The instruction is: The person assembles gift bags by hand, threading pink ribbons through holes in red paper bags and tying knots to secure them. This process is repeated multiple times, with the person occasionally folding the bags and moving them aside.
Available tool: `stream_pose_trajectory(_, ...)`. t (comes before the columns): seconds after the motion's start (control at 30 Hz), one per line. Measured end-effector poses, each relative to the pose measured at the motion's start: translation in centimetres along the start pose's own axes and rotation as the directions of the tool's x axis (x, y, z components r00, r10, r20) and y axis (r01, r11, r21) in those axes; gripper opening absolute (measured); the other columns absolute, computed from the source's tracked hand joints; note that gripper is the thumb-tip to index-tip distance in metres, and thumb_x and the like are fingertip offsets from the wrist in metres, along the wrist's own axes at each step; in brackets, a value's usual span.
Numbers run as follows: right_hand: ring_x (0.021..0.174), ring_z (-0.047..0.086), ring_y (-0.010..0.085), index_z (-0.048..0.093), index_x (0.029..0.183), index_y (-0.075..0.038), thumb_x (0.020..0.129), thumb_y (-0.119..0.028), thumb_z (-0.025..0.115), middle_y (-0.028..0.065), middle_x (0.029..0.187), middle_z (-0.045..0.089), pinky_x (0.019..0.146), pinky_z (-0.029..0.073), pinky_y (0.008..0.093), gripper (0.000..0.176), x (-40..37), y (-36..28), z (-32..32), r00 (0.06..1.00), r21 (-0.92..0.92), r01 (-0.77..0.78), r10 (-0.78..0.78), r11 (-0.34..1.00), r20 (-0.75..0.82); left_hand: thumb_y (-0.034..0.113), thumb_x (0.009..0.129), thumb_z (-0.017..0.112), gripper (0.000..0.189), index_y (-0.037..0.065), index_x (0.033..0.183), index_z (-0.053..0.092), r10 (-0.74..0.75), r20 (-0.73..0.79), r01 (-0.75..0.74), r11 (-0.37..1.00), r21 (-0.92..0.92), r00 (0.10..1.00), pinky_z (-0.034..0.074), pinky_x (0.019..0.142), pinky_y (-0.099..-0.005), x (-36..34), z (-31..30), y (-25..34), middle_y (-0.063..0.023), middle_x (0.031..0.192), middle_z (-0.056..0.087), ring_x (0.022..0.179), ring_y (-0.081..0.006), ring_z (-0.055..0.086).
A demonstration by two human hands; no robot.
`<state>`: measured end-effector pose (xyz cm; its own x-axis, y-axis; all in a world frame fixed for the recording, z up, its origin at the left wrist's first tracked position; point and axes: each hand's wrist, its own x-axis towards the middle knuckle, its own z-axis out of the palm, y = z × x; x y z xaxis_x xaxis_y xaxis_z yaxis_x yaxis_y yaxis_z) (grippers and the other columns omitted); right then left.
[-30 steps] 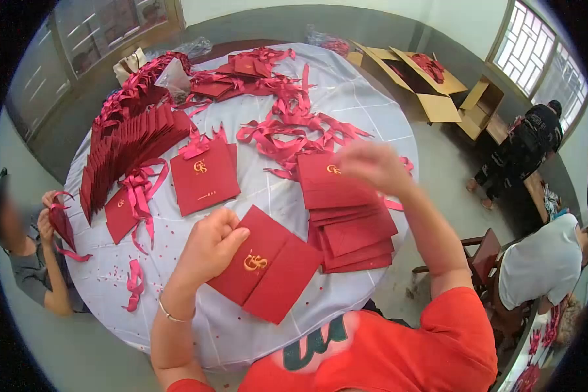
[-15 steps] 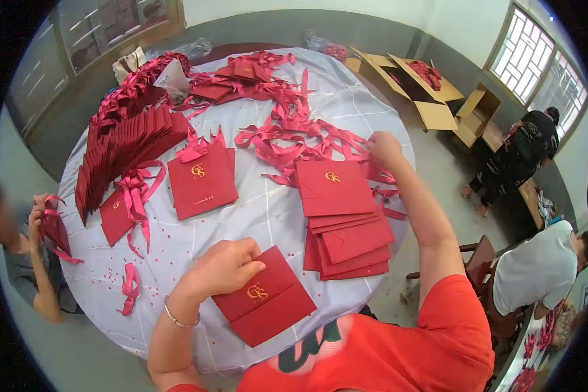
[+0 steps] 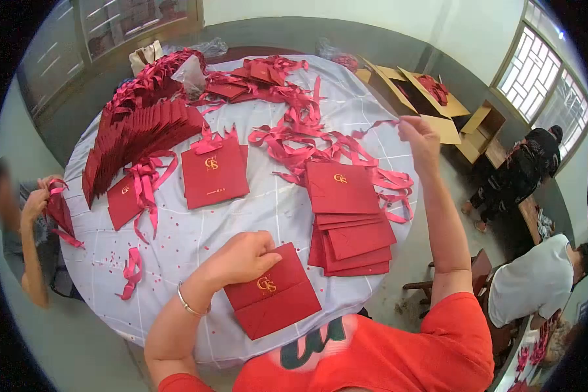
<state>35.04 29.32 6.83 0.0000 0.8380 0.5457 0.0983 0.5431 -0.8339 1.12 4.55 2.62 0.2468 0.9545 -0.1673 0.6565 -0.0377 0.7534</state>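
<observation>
My left hand [image 3: 245,258] is closed on the upper left edge of a red paper bag [image 3: 282,307] with a gold logo, which lies flat and folded near the table's front edge. Off to the right, my right hand [image 3: 420,136] is raised at the table's edge, pinching the end of a pink ribbon [image 3: 376,125]. That strip stretches leftward from my fingers above the cloth. Below it spreads a tangle of pink ribbons [image 3: 326,145]. Between my two arms sits a stack of flat red bags [image 3: 343,189], slightly fanned.
On the white tablecloth [image 3: 196,281], a row of red bags [image 3: 134,140] leans at the left. A bag with ribbon handles [image 3: 215,176] lies mid-table. Another person's hands [image 3: 38,199] hold a bag at the left edge. Cardboard boxes [image 3: 464,130] and other people are to the right.
My right hand has moved up and right from the ribbon pile, drawing out one pink ribbon. My left hand stays on the bag. The whole view has shifted slightly.
</observation>
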Motion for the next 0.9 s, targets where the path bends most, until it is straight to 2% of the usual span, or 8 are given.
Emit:
stream_pose_trajectory(0.4,0.089,0.061,0.0128,0.065,0.104,0.001,0.095,-0.009,0.059,0.0064,0.101,0.068,0.081,0.049,0.0249,0.015,-4.1,-9.4,1.6,0.971,0.113,0.232,-0.237,0.966,0.034,0.021,0.080,0.069,0.023,-0.001,0.087,0.065,0.042,0.033,-0.037,0.989,-0.145,0.999,0.049,0.065,-0.0327,0.3,0.0,-1.0,-0.0123,0.075,0.066,0.071,-0.0179,0.062)
stream_pose_trajectory(0.43,0.091,0.062,0.0145,0.064,0.105,0.001,0.095,-0.009,0.058,0.0082,0.101,0.067,0.084,0.050,0.0269,0.016,-4.2,-9.1,0.9,0.979,0.260,0.203,-0.191,0.944,-0.071,0.020,0.080,0.068,0.022,-0.001,0.088,0.065,0.067,0.044,-0.058,0.982,-0.178,0.997,0.049,0.064,-0.0321,0.4,0.0,-1.3,-0.0113,0.075,0.066,0.071,-0.0162,0.061)
stream_pose_trajectory(0.47,0.092,0.063,0.0152,0.063,0.108,0.002,0.095,-0.010,0.058,0.0096,0.101,0.066,0.085,0.050,0.0269,0.018,-4.5,-10.3,0.4,0.959,0.044,0.176,-0.161,0.983,-0.234,0.019,0.081,0.068,0.022,0.000,0.088,0.065,0.090,0.055,-0.077,0.974,-0.212,0.994,0.049,0.064,-0.0314,0.5,0.1,-1.6,-0.0102,0.075,0.066,0.071,-0.0145,0.060)
stream_pose_trajectory(0.53,0.091,0.060,0.0139,0.056,0.119,0.005,0.095,-0.009,0.059,0.0094,0.100,0.062,0.082,0.049,0.0234,0.028,-5.0,-12.1,-0.5,0.947,0.235,0.269,-0.213,0.934,-0.240,0.015,0.084,0.066,0.016,0.001,0.092,0.064,0.071,0.105,-0.040,0.962,-0.271,0.992,0.047,0.063,-0.0269,0.6,0.0,-1.7,-0.0038,0.077,0.065,0.070,-0.0089,0.058)
stream_pose_trajectory(0.6,0.090,0.059,0.0140,0.055,0.121,0.005,0.095,-0.008,0.057,0.0099,0.100,0.061,0.079,0.048,0.0238,0.029,-6.2,-13.0,-1.8,0.920,0.170,0.393,-0.388,0.904,-0.061,0.008,0.087,0.062,0.011,0.001,0.097,0.062,0.026,0.219,0.083,0.878,-0.472,0.975,0.045,0.062,-0.0217,0.6,0.1,-1.4,0.0023,0.079,0.064,0.071,-0.0032,0.055)
stream_pose_trajectory(0.7,0.076,0.059,0.0140,0.059,0.105,0.003,0.089,0.003,0.057,0.0101,0.087,0.062,0.069,0.050,0.0260,0.016,-10.5,-15.0,-0.5,0.944,-0.009,0.267,-0.260,0.964,0.201,0.007,0.087,0.062,0.011,0.001,0.096,0.063,0.067,0.269,0.111,0.796,-0.594,0.961,0.044,0.064,-0.0208,0.9,0.9,-1.7,0.0031,0.080,0.064,0.072,-0.0032,0.055)
stream_pose_trajectory(0.77,0.074,0.060,0.0162,0.062,0.087,0.002,0.075,0.011,0.066,0.0106,0.086,0.064,0.068,0.050,0.0276,0.016,-13.5,-15.3,1.7,0.860,0.087,0.085,-0.118,0.993,0.496,0.007,0.087,0.062,0.010,0.001,0.096,0.063,0.056,0.295,0.132,0.805,-0.578,0.954,0.045,0.064,-0.0206,0.7,1.0,-1.2,0.0031,0.081,0.064,0.072,-0.0030,0.055)
stream_pose_trajectory(0.9,0.083,0.063,0.0186,0.068,0.094,-0.001,0.074,0.007,0.071,0.0090,0.090,0.066,0.073,0.051,0.0305,0.022,-17.8,-11.8,5.8,0.675,0.039,0.110,-0.103,0.993,0.731,0.006,0.087,0.061,0.012,0.001,0.097,0.064,0.070,0.306,0.111,0.839,-0.533,0.949,0.045,0.067,-0.0201,0.6,1.3,-1.2,0.0033,0.083,0.063,0.073,-0.0024,0.055)
